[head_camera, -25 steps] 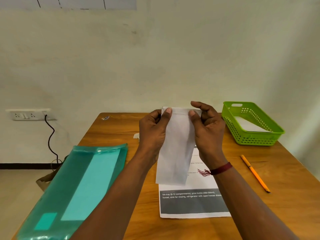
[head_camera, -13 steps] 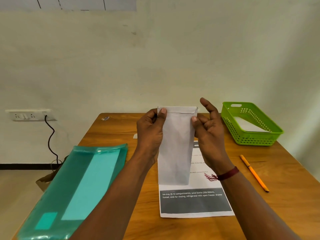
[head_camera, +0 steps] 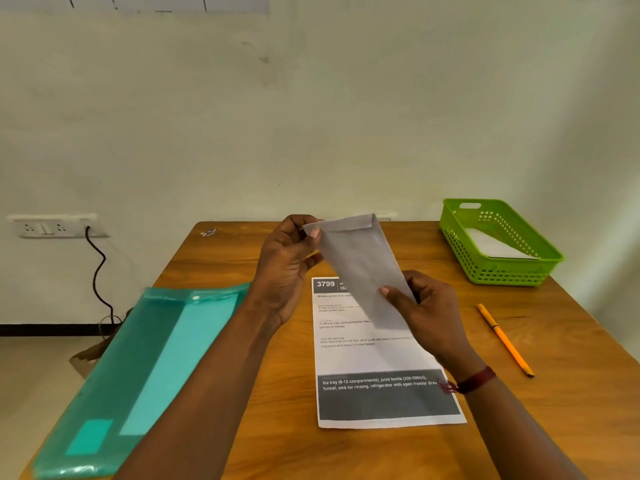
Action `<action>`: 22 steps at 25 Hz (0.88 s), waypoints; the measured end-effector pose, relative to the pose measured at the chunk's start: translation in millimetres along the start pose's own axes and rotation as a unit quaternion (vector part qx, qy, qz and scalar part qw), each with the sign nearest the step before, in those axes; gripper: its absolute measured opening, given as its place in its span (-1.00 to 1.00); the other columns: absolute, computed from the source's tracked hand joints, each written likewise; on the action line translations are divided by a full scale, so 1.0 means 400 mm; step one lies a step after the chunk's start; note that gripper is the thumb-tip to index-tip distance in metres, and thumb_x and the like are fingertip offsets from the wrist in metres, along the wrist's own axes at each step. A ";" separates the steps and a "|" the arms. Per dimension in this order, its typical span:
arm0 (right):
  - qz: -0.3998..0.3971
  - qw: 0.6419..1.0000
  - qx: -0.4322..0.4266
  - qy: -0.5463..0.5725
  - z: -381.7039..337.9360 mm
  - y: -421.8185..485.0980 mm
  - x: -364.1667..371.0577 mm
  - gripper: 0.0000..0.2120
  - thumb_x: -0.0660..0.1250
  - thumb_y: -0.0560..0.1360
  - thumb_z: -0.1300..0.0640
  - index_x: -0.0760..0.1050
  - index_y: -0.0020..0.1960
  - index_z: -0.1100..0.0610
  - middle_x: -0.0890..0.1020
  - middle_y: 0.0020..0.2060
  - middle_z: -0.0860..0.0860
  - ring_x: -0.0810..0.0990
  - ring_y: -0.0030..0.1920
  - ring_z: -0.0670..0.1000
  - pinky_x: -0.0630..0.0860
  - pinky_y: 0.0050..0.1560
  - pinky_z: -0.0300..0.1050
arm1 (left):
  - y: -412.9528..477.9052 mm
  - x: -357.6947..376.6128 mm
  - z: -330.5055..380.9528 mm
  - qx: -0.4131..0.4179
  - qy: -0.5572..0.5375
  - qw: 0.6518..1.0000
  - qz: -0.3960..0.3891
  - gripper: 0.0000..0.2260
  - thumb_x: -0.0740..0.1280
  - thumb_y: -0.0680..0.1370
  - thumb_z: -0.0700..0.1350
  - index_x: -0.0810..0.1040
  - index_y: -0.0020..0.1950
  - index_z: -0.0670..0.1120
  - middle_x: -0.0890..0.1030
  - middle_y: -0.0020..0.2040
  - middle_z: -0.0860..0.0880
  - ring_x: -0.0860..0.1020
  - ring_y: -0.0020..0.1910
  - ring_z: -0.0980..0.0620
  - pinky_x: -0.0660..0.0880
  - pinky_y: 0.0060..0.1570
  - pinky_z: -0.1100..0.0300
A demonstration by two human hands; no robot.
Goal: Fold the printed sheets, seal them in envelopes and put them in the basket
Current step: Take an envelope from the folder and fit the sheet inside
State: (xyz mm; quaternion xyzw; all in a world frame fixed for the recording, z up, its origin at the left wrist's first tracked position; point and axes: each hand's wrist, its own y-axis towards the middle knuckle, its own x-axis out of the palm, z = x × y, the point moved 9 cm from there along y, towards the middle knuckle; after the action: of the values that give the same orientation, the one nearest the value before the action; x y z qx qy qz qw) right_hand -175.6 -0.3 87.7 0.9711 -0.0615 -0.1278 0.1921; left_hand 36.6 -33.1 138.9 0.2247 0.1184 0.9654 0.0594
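Observation:
A long white envelope (head_camera: pixel 360 261) hangs tilted above the table, its folded flap end up and to the left. My left hand (head_camera: pixel 287 268) pinches the flap corner with thumb and fingers. My right hand (head_camera: pixel 426 306) pinches the lower right part of the envelope. Under it a printed sheet (head_camera: pixel 377 362) lies flat on the wooden table (head_camera: pixel 554 393), with a dark band of text near its front edge. The green basket (head_camera: pixel 498 237) stands at the table's far right and holds a white envelope (head_camera: pixel 495 245).
A teal plastic folder (head_camera: pixel 138 375) lies along the table's left edge, overhanging it. An orange pencil (head_camera: pixel 505 339) lies right of the sheet. A wall socket with a black cable (head_camera: pixel 97 271) is at the left. A small scrap (head_camera: pixel 207 232) sits at the table's far left corner.
The envelope was upright, held at its top by both hands. My right hand has slid down to its lower part, and the envelope now tilts with its bottom swung right.

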 end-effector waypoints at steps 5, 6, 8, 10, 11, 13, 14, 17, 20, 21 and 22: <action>0.039 0.981 -0.093 -0.164 0.000 -0.002 -0.059 -0.76 0.43 0.48 0.27 0.66 0.02 -0.05 0.69 -0.13 -0.19 0.62 -0.15 -0.20 0.48 -0.20 -0.38 | 0.008 -0.085 -0.023 -0.033 0.264 0.963 -0.042 -0.91 0.46 0.46 -0.23 0.65 -0.06 -0.10 0.60 -0.11 -0.09 0.47 -0.04 -0.07 0.43 -0.10 0.03; 0.044 0.975 -0.114 -0.187 0.003 -0.007 -0.059 -0.77 0.44 0.46 0.29 0.67 0.02 0.00 0.70 -0.09 -0.15 0.63 -0.11 -0.22 0.51 -0.13 -0.36 | 0.005 -0.099 -0.039 -0.057 0.294 0.953 -0.049 -0.92 0.46 0.48 -0.24 0.66 -0.05 -0.11 0.57 -0.13 -0.16 0.45 -0.08 -0.10 0.41 -0.12 0.01; 0.044 0.962 -0.155 -0.222 0.015 -0.020 -0.046 -0.71 0.46 0.43 0.36 0.68 0.05 0.05 0.70 -0.01 -0.10 0.65 -0.01 -0.19 0.58 0.01 -0.22 | -0.008 -0.123 -0.079 -0.120 0.302 0.945 -0.049 -0.91 0.42 0.51 -0.26 0.64 0.00 -0.16 0.54 -0.19 -0.19 0.43 -0.19 -0.07 0.40 -0.19 0.02; 0.038 0.947 -0.187 -0.256 0.033 -0.032 -0.027 -0.62 0.44 0.40 0.43 0.67 0.10 0.06 0.69 0.06 -0.06 0.65 0.09 -0.09 0.60 0.08 -0.11 | -0.023 -0.150 -0.117 -0.173 0.290 0.941 -0.017 -0.89 0.37 0.55 -0.28 0.64 0.04 -0.17 0.62 -0.19 -0.13 0.46 -0.26 -0.02 0.45 -0.21 0.07; 0.036 0.941 -0.197 -0.272 0.043 -0.039 -0.018 -0.59 0.43 0.39 0.45 0.67 0.12 0.06 0.68 0.09 -0.03 0.64 0.11 -0.05 0.60 0.09 -0.07 | -0.029 -0.162 -0.138 -0.196 0.272 0.942 0.005 -0.88 0.34 0.56 -0.29 0.64 0.04 -0.17 0.66 -0.13 -0.14 0.49 -0.26 -0.01 0.48 -0.20 0.09; 0.035 0.933 -0.206 -0.292 0.060 -0.049 0.003 -0.55 0.42 0.37 0.48 0.66 0.13 0.06 0.68 0.11 0.00 0.65 0.13 0.01 0.59 0.12 0.00 | -0.042 -0.184 -0.182 -0.230 0.200 0.951 0.059 -0.85 0.27 0.58 -0.31 0.65 0.01 -0.22 0.68 -0.04 -0.21 0.55 -0.19 -0.05 0.54 -0.18 0.11; 0.035 0.928 -0.210 -0.306 0.067 -0.054 0.015 -0.55 0.43 0.37 0.47 0.66 0.14 0.07 0.68 0.12 0.02 0.65 0.13 0.04 0.59 0.14 0.03 | -0.047 -0.194 -0.202 -0.241 0.158 0.953 0.090 -0.83 0.24 0.57 -0.31 0.64 -0.02 -0.24 0.68 -0.03 -0.23 0.57 -0.14 -0.09 0.55 -0.19 0.13; 0.022 0.912 -0.206 -0.354 0.089 -0.064 0.056 -0.55 0.45 0.36 0.44 0.65 0.16 0.07 0.66 0.14 0.06 0.64 0.15 0.08 0.55 0.19 0.12 | -0.060 -0.220 -0.255 -0.263 0.074 0.950 0.153 -0.82 0.21 0.53 -0.30 0.60 -0.01 -0.24 0.67 -0.03 -0.22 0.60 -0.01 -0.17 0.57 -0.19 0.09; -0.021 0.901 -0.192 -0.388 0.119 -0.073 0.099 -0.56 0.48 0.38 0.36 0.62 0.21 0.06 0.63 0.19 0.07 0.61 0.20 0.11 0.53 0.22 0.17 | -0.066 -0.252 -0.291 -0.270 0.125 0.939 0.173 -0.80 0.34 0.51 -0.32 0.57 0.12 -0.19 0.66 0.02 -0.19 0.64 -0.01 -0.12 0.59 0.01 -0.07; -0.042 0.895 -0.188 -0.402 0.130 -0.078 0.116 -0.57 0.49 0.40 0.32 0.60 0.23 0.05 0.62 0.21 0.07 0.60 0.23 0.12 0.51 0.24 0.18 | -0.067 -0.267 -0.299 -0.268 0.164 0.932 0.179 -0.77 0.38 0.49 -0.35 0.58 0.11 -0.14 0.66 0.02 -0.18 0.65 -0.02 -0.12 0.61 0.04 -0.09; -0.066 0.889 -0.182 -0.416 0.142 -0.083 0.132 -0.57 0.49 0.42 0.26 0.58 0.26 0.04 0.60 0.24 0.08 0.58 0.25 0.14 0.49 0.26 0.19 | -0.069 -0.281 -0.303 -0.264 0.198 0.926 0.186 -0.73 0.41 0.48 -0.36 0.59 0.10 -0.09 0.67 0.01 -0.17 0.66 -0.04 -0.12 0.62 0.02 -0.11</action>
State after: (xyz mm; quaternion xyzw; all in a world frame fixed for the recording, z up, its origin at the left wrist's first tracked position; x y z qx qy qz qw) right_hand -138.0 1.0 12.1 0.7788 -0.0469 -0.5414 0.3132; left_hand 84.2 -49.8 -20.9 0.0237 -0.1750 0.9803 -0.0887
